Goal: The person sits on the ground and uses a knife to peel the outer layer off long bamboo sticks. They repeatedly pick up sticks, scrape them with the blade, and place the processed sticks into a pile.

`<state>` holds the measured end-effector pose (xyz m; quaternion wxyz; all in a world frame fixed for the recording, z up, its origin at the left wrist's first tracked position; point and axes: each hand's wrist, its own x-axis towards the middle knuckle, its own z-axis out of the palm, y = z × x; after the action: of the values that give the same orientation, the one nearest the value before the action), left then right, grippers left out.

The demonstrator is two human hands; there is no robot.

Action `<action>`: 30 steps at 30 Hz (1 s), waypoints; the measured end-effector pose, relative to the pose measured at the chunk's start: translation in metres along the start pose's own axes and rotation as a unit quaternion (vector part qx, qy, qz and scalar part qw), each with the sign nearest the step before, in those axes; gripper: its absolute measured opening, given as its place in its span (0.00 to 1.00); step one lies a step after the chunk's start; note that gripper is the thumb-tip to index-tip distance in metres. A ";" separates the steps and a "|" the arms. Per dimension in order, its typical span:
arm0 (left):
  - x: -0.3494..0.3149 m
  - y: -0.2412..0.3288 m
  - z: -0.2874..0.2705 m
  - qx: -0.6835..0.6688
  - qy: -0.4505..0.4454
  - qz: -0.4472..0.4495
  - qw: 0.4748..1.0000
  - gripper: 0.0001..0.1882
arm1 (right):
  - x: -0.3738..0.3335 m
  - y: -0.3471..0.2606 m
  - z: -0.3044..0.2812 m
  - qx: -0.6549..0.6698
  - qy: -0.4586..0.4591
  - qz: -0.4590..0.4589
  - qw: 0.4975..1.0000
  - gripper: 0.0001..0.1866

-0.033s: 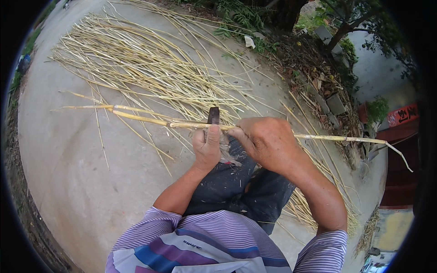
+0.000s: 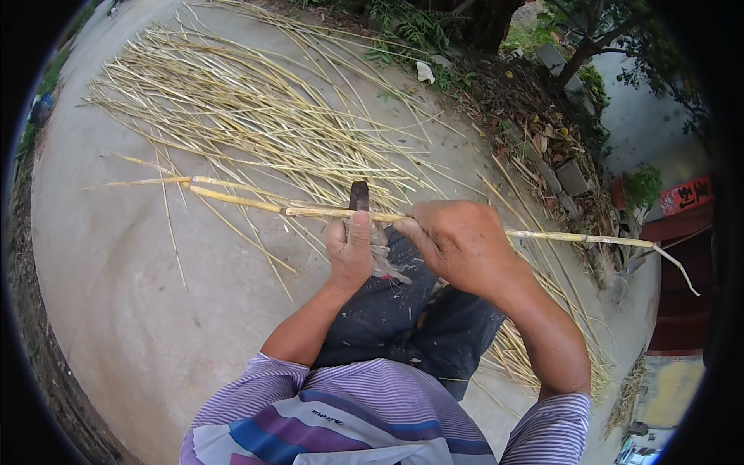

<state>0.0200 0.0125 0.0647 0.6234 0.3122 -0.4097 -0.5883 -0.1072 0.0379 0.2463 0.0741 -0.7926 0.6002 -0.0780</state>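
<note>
A long yellowish cane stalk (image 2: 573, 235) runs crosswise in front of me, branching at its left end, with a thin bent tip at its right. My right hand (image 2: 461, 240) is closed around its middle. My left hand (image 2: 349, 252) is closed on a dark flat blade (image 2: 359, 196) with pale rag (image 2: 381, 252) around its lower part. The blade stands upright against the stalk, its top sticking up behind it. My left thumb presses near the stalk's front. The blade's lower end is hidden by hand and rag.
A big spread of similar stalks (image 2: 225, 101) lies on the concrete ground (image 2: 116, 310) ahead and left. More stalks (image 2: 511, 353) lie by my right side. Leaf litter and blocks (image 2: 572, 178) edge the ground at right, near a tree (image 2: 480, 23).
The stalk, the blade and my left hand have shifted very slightly to the left. Both hands keep their hold.
</note>
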 end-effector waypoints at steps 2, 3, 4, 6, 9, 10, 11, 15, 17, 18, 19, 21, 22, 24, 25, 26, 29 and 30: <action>0.005 0.019 0.000 -0.032 0.002 -0.050 0.998 0.23 | -0.004 0.003 -0.004 0.000 0.002 0.016 1.000 0.14; 0.006 0.024 0.000 -0.047 0.004 -0.075 0.996 0.23 | -0.004 0.003 -0.006 -0.001 -0.001 0.019 1.000 0.14; 0.005 0.021 0.002 0.025 0.013 -0.021 0.999 0.24 | -0.005 0.003 -0.006 -0.002 -0.004 0.024 1.000 0.14; 0.000 0.007 0.012 0.166 0.029 0.086 0.982 0.25 | 0.000 -0.002 0.008 -0.011 0.011 -0.009 1.000 0.14; -0.001 -0.006 0.013 0.092 -0.015 0.054 0.994 0.24 | 0.001 0.004 0.015 0.010 0.031 -0.027 0.999 0.14; 0.001 -0.006 0.012 0.085 -0.022 0.050 0.995 0.24 | -0.001 0.007 0.016 0.027 0.036 -0.026 0.999 0.13; 0.002 -0.004 0.011 0.057 -0.019 0.018 0.998 0.24 | -0.004 0.010 0.014 0.026 0.038 -0.018 0.999 0.13; -0.002 0.005 0.016 0.069 -0.063 0.022 0.995 0.24 | -0.008 0.011 0.013 0.011 0.030 -0.006 0.999 0.12; -0.005 -0.001 0.029 0.093 -0.054 0.079 0.991 0.24 | -0.009 0.013 0.017 0.004 0.019 -0.009 1.000 0.12; -0.004 -0.001 0.029 0.099 -0.058 0.072 0.991 0.24 | -0.010 0.015 0.019 0.007 0.017 -0.007 1.000 0.12; -0.004 -0.002 0.028 0.106 -0.060 0.064 0.991 0.25 | -0.011 0.017 0.020 0.010 0.013 -0.006 1.000 0.12; -0.004 -0.002 0.023 0.069 -0.048 -0.012 0.996 0.24 | -0.018 0.022 0.015 0.033 0.004 0.018 0.999 0.12; 0.000 0.003 0.021 0.027 -0.036 -0.077 0.996 0.24 | -0.021 0.026 0.009 0.045 0.005 0.031 0.998 0.12; 0.012 0.003 0.012 -0.004 -0.024 -0.140 0.990 0.23 | -0.031 0.048 0.006 0.024 -0.004 0.054 0.998 0.12; 0.018 -0.004 0.005 0.008 -0.023 -0.140 0.990 0.23 | -0.036 0.056 0.008 0.015 -0.011 0.067 0.998 0.12; 0.024 -0.013 -0.003 0.022 -0.020 -0.141 0.990 0.22 | -0.037 0.054 0.012 0.028 0.012 0.059 0.998 0.13; 0.046 0.001 0.010 0.087 -0.074 -0.048 0.992 0.24 | -0.038 0.041 0.011 0.075 0.056 0.076 0.993 0.12; 0.053 0.022 0.022 0.079 -0.097 -0.046 0.991 0.24 | -0.039 0.042 0.009 0.078 0.063 0.085 0.991 0.12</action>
<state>0.0098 -0.0358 0.1019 0.5261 0.3209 -0.4987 -0.6096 -0.1557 0.0643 0.2272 0.1038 -0.7237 0.6613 -0.1682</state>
